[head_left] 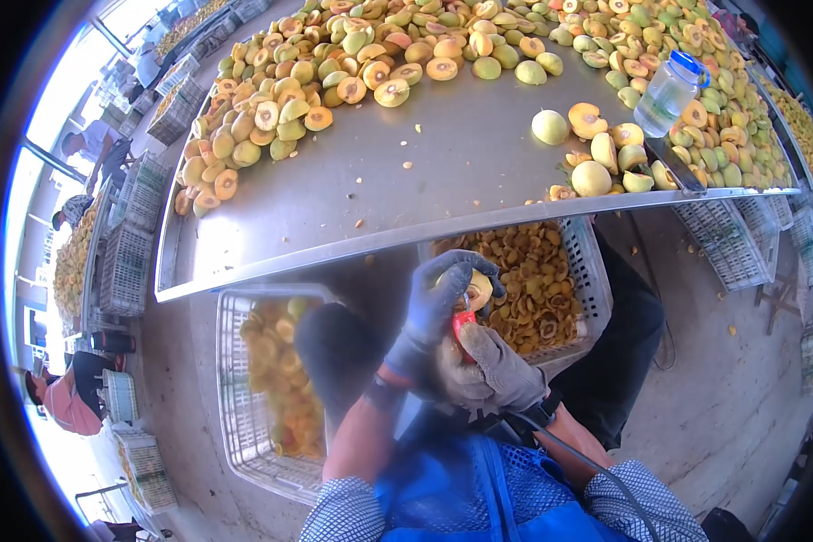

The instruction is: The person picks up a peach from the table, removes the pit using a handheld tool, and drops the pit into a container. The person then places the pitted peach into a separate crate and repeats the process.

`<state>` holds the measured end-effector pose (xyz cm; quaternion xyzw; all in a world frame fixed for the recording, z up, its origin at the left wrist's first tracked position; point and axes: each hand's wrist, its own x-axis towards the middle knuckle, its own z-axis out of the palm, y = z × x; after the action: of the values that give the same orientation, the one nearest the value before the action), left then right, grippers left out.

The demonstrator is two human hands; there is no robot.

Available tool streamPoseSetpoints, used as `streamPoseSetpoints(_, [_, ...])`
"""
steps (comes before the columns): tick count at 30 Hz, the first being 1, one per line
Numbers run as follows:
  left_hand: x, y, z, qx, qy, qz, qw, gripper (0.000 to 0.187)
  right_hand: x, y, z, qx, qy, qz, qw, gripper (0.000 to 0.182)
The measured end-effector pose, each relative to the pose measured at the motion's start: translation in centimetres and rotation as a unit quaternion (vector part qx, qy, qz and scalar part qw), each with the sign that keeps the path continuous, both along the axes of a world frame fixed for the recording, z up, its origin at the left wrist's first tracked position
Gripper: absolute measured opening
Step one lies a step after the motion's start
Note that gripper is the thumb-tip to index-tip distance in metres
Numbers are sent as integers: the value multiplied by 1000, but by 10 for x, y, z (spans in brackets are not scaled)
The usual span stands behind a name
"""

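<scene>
My left hand [429,303], in a blue-grey glove, is closed around a peach half [479,289] with its cut face toward my right hand. My right hand [506,370], in a grey glove, grips a red-handled tool [463,323] whose metal tip meets the fruit. Its exact kind is hidden by my fingers. From near my right wrist a dark cord [596,470] runs down along the forearm. Both hands are above my lap, just short of the metal table [379,172]. Below and beyond them is a white crate [596,280] full of small brownish-yellow pieces.
Heaps of peach halves [352,88] cover the table's far side and right. A water bottle [668,95] with a blue cap stands among them. Another crate [230,388] of fruit sits by my left knee. Stacked crates [131,244] and a person in pink [72,402] are at left.
</scene>
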<state>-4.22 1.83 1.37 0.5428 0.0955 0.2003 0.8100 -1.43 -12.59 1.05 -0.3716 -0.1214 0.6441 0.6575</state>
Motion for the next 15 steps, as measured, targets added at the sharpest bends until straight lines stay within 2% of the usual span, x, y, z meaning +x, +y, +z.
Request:
streamPoseSetpoints(1, [1, 0, -2, -13, 0, -4, 1000, 41, 2, 0, -1, 0, 1, 0, 1000, 46])
streamPoseSetpoints(3, [0, 1, -5, -28, 5, -7, 1000, 42, 6, -2, -4, 64, 99, 55, 991, 46])
streamPoseSetpoints(4, [0, 5, -5, -47, -8, -58, 997, 44, 7, -4, -6, 63, 103, 55, 991, 46])
streamPoseSetpoints(5, [-1, 7, -6, -66, -21, -108, 992, 46, 8, -6, -9, 93, 219, 94, 967, 35])
streamPoseSetpoints(6, [-2, 6, -7, -67, -19, -106, 992, 46, 8, -7, -12, 122, 330, 131, 927, 26])
streamPoseSetpoints(7, [-2, 5, -6, -61, -27, -111, 992, 47, 6, -7, -13, 121, 332, 131, 926, 26])
streamPoseSetpoints(9, [0, 2, -2, -54, -37, -118, 991, 48, 0, -4, -14, 77, 141, 61, 985, 27])
streamPoseSetpoints(10, [0, -1, 1, -61, -27, -90, 994, 50, -4, -2, -15, 54, 43, 24, 997, 28])
streamPoseSetpoints(12, [0, -5, 1, -66, -18, -62, 996, 51, -8, 1, -14, 7, -156, -51, 986, 31])
streamPoseSetpoints(13, [2, -7, -4, -51, -1, -14, 999, 55, -5, 2, -5, 8, -158, -51, 986, 31])
streamPoseSetpoints(14, [3, -8, -8, -37, 17, 34, 999, 60, 0, 3, 11, -29, -221, -42, 974, 31])
streamPoseSetpoints(15, [6, -9, -12, -36, 16, 35, 999, 60, 2, 4, 20, -65, -283, -34, 956, 31])
